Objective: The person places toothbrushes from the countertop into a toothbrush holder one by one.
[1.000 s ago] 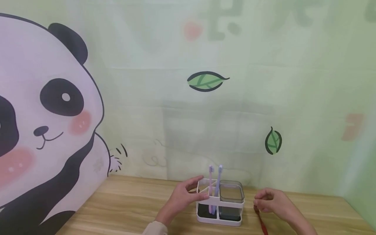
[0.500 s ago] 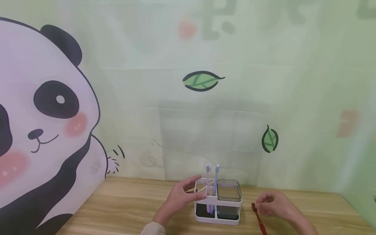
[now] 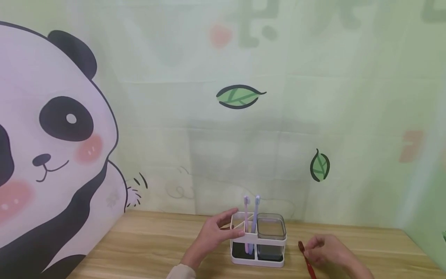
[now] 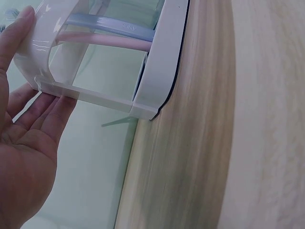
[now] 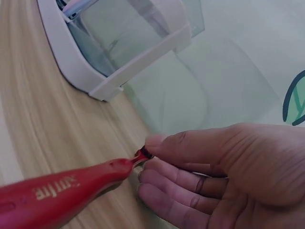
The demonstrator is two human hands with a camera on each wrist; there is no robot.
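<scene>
In the head view, my left hand (image 3: 214, 232) grips the left side of a white toothbrush holder (image 3: 248, 263), thumb over the upper front band and fingers around the side. A pink toothbrush (image 4: 102, 40) and a blue toothbrush (image 4: 112, 26) stand in its narrow slots, heads up. A clear square cup (image 3: 271, 228) fills the right compartment. To the right of the holder, my right hand (image 3: 327, 250) pinches a red toothbrush (image 5: 71, 191) near its head between thumb and fingertips. Its handle points toward me and runs out of the frame.
The holder stands on a wood-grain table (image 3: 156, 240). Close behind rises a pale green cloth backdrop (image 3: 156, 116) printed with leaves and a large panda (image 3: 62, 135) on the left.
My right hand has shifted slightly down from the red toothbrush's head toward its neck, showing more of the head. My left hand keeps its grip on the holder. The head view has shifted slightly.
</scene>
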